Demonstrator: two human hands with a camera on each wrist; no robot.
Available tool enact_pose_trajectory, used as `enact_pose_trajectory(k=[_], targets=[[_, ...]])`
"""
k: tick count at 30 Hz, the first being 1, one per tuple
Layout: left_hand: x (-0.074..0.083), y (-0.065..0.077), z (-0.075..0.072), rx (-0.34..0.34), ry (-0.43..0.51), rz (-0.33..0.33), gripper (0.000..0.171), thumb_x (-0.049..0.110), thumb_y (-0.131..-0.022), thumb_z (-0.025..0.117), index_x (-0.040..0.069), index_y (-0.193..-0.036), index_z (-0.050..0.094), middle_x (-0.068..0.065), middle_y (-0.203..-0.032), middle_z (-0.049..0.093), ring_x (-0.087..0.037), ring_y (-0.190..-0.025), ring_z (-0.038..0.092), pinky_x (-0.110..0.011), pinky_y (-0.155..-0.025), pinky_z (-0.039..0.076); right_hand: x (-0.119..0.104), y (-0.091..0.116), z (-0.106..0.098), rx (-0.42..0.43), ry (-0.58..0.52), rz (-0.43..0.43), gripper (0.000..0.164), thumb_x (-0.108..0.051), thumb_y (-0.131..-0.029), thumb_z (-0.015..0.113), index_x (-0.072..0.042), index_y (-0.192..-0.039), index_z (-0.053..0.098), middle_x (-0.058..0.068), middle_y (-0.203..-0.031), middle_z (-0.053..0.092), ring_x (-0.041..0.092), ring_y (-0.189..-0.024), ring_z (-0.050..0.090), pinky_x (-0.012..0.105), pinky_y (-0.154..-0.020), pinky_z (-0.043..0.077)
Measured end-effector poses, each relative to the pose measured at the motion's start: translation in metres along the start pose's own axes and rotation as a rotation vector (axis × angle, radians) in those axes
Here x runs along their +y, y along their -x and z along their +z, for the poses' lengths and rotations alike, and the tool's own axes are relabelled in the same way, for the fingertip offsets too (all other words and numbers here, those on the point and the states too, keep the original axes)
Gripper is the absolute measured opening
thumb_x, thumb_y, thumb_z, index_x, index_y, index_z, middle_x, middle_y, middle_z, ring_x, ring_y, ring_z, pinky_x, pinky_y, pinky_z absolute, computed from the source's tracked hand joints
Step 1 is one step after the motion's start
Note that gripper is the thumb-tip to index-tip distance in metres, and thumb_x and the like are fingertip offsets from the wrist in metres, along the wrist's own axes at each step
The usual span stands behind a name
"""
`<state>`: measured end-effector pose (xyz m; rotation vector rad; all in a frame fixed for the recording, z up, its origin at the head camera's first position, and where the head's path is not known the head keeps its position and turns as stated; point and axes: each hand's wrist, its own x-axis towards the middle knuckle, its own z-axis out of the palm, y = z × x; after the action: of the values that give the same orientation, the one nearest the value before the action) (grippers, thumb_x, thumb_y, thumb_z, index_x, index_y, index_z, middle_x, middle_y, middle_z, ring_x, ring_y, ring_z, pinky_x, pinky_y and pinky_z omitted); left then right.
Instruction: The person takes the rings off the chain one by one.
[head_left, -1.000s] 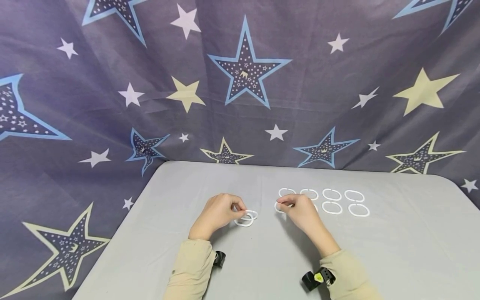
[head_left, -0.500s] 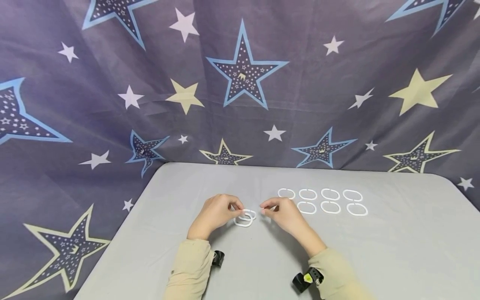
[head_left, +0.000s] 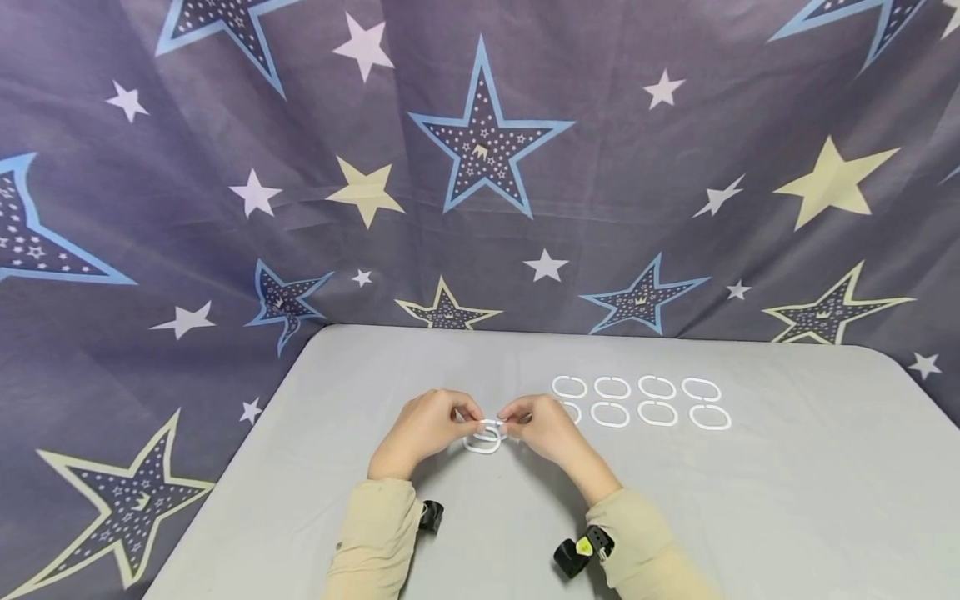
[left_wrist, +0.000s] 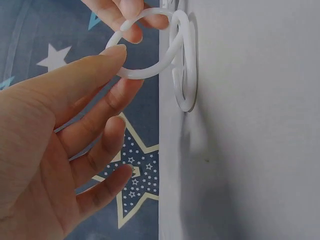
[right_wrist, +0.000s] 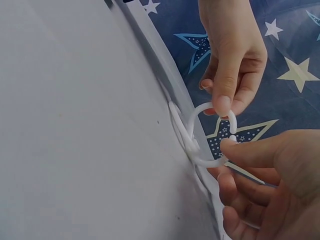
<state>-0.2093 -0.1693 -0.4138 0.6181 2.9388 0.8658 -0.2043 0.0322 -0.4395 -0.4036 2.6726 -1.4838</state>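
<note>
An oval white plastic link [right_wrist: 200, 108] with a small gap in its rim stands raised between my hands. My left hand [head_left: 429, 423] pinches it with thumb and forefinger on one side of the gap. On the other side, the thumb and fingers of my right hand [head_left: 549, 427] pinch the same link. Through it passes a second white link [left_wrist: 190, 95], which stays low at the tabletop and is held by neither hand. The left wrist view shows the remaining fingers of my left hand loosely bent below the link.
Two rows of several white links [head_left: 657, 414] lie to the right of my hands on the grey tabletop [head_left: 810, 483]. Behind the table hangs a dark star-patterned cloth [head_left: 615, 167]. A black wrist camera [head_left: 572, 557] sits at my right sleeve.
My right hand has moved left, from beside the rows of links to the raised link, and now pinches it. My left hand has stayed nearly in place, holding that link.
</note>
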Motion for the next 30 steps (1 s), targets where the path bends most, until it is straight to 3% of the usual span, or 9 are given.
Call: enact_pose_trajectory(k=[9,21,30], targets=[[-0.001,0.001,-0.002,-0.005,0.013,-0.022,0.008,0.024,-0.081,0.082,0.027,-0.083,0.075,0.018,-0.075,0.064,-0.006,-0.067,0.053,-0.031,-0.063,0.043,0.003,0.001,0.006,0.012,0.037,0.003,0.006,0.0,-0.082,0.075,-0.005,-0.084,0.075,-0.002,-0.072,0.067,0.008,-0.067,0.056,0.027,-0.062,0.048],[-0.014,0.002,-0.004,-0.048,0.075,-0.059,0.018,0.017,-0.076,0.085,0.02,-0.091,0.075,0.013,-0.081,0.068,-0.006,-0.07,0.055,-0.031,-0.067,0.045,0.001,0.003,0.005,0.029,0.129,0.02,0.005,-0.004,-0.083,0.075,-0.009,-0.085,0.076,-0.004,-0.074,0.067,0.01,-0.072,0.06,0.033,-0.071,0.049],[-0.016,0.002,0.004,-0.082,0.06,-0.117,0.021,0.017,-0.076,0.085,0.017,-0.094,0.074,0.009,-0.085,0.067,-0.007,-0.075,0.056,-0.034,-0.075,0.046,0.0,0.004,0.004,0.028,0.15,0.027,0.004,-0.008,-0.084,0.075,-0.01,-0.087,0.076,-0.004,-0.076,0.069,0.011,-0.073,0.061,0.036,-0.072,0.05]])
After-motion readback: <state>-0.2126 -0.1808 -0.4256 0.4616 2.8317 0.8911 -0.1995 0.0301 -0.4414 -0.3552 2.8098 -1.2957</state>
